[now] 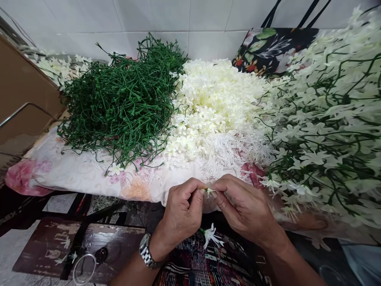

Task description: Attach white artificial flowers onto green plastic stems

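My left hand [184,206] pinches a thin green artificial stem between thumb and forefinger; its tip shows at the fingertips. Opposite it, my right hand [244,210] is closed on a small white flower piece [210,190], which meets the stem tip. Below my left hand hangs a white artificial flower [212,237] on a green stem, which seems to belong to the same spray. In front lie a tangled heap of green stems [125,103], a pile of loose white blossoms [214,95] and a bunch of thin white strands [223,153].
Many white flower sprays [327,131] crowd the right side. A flower-printed cloth [98,178] covers the work surface. At the back, a dark floral bag [276,49] leans on the tiled wall [166,16]. Cardboard [26,79] stands at left; a brown board [113,246] is below.
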{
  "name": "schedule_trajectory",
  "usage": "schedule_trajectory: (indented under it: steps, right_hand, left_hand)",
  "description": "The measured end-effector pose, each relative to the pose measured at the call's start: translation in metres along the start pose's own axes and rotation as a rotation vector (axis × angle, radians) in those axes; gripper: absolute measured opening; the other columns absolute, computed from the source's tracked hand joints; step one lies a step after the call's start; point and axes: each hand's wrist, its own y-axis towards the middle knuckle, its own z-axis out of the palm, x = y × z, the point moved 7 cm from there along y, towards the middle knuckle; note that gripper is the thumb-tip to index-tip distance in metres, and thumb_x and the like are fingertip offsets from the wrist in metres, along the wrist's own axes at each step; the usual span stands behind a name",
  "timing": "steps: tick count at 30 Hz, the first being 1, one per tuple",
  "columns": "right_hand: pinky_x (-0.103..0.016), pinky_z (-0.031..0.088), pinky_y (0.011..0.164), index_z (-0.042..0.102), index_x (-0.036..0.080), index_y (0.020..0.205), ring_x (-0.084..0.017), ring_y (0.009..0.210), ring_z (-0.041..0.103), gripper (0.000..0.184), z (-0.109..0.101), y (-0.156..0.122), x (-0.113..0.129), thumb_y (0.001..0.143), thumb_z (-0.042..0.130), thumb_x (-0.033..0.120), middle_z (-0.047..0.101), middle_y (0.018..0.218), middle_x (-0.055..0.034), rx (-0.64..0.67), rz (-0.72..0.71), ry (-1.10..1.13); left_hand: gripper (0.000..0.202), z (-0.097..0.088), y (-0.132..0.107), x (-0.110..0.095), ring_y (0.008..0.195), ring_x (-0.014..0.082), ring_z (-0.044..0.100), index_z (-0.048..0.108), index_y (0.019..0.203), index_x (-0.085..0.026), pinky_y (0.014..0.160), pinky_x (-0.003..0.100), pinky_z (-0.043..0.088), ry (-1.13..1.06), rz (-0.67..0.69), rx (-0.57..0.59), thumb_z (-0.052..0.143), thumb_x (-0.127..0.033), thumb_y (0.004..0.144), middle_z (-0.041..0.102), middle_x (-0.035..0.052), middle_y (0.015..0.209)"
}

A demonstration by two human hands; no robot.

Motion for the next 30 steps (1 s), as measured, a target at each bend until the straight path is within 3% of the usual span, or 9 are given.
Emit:
schedule_trajectory:
  steps: [10, 24, 30]
  right_hand:
    - [-0.02, 0.041, 0.056, 0.053, 0.015, 0.08, -0.009, 0.061, 0.05, 0.009, 0.003, -0.004, -0.002, 0.087, 0.049, 0.009, 0.053, 0.067, -0.0008, 0.014, 0.071, 0.003]
    - [-0.019, 0.043, 0.056, 0.053, 0.018, 0.081, -0.009, 0.061, 0.054, 0.009, 0.003, -0.002, -0.005, 0.086, 0.05, 0.011, 0.056, 0.068, 0.0015, 0.026, 0.059, 0.013]
    - [-0.02, 0.043, 0.056, 0.054, 0.018, 0.083, -0.009, 0.061, 0.053, 0.009, 0.0, 0.001, -0.003, 0.087, 0.049, 0.011, 0.054, 0.067, 0.0014, 0.024, 0.05, -0.017]
  left_hand:
    - [0.017, 0.001, 0.001, 0.002, 0.046, 0.0056, 0.044, 0.056, 0.07, -0.015, 0.046, 0.015, 0.034, -0.011, 0.001, -0.015, 0.046, -0.009, 0.081, 0.048, -0.0059, 0.052]
    - [0.017, 0.001, 0.002, -0.001, 0.047, 0.0058, 0.044, 0.056, 0.067, -0.014, 0.047, 0.016, 0.034, -0.015, 0.035, -0.018, 0.046, -0.007, 0.079, 0.05, -0.0045, 0.053]
    - [0.016, 0.003, 0.002, 0.009, 0.047, 0.0063, 0.043, 0.056, 0.07, -0.016, 0.047, 0.016, 0.034, -0.136, -0.105, 0.014, 0.045, -0.011, 0.081, 0.048, -0.0057, 0.052]
